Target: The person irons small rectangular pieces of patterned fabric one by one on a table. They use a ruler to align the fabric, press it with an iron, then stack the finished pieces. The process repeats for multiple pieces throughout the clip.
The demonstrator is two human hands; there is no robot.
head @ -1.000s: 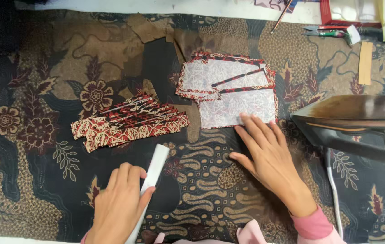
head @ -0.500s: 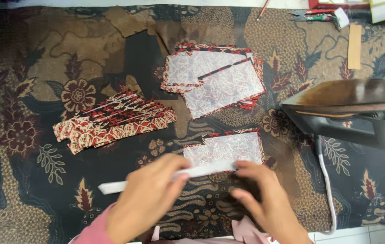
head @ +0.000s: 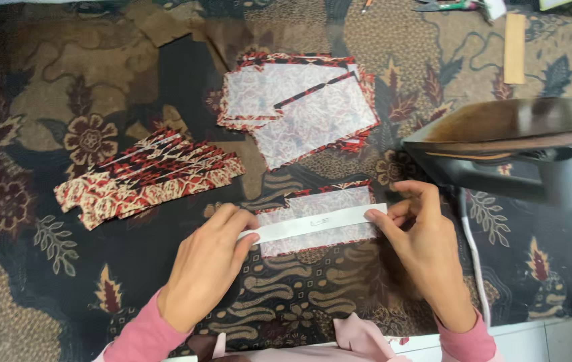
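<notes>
- Now the left hand [head: 207, 265] pinches the left end of one white strip [head: 313, 224] between thumb and closed fingers [head: 242, 221].
- The right hand [head: 423, 245] grips the strip's right end the same way, fingers [head: 393, 213] closed on it.
- Between the two sets of fingers the strip lies flat and level across one rectangular fabric piece [head: 318, 221], pale face up with a red patterned border.
- Just beyond the fingers sits one loose stack of like fabric pieces [head: 299, 107]; their exact count cannot be told.
- Up and left of the left fingers lies one fanned pile of folded red patterned strips [head: 145, 177], too overlapped to count.
- Close above the right fingers stands one dark iron [head: 521, 151], its cord [head: 474, 258] running down just right of that hand.
- Everything rests on a dark batik cloth [head: 44, 281] covering the tabletop.
</notes>
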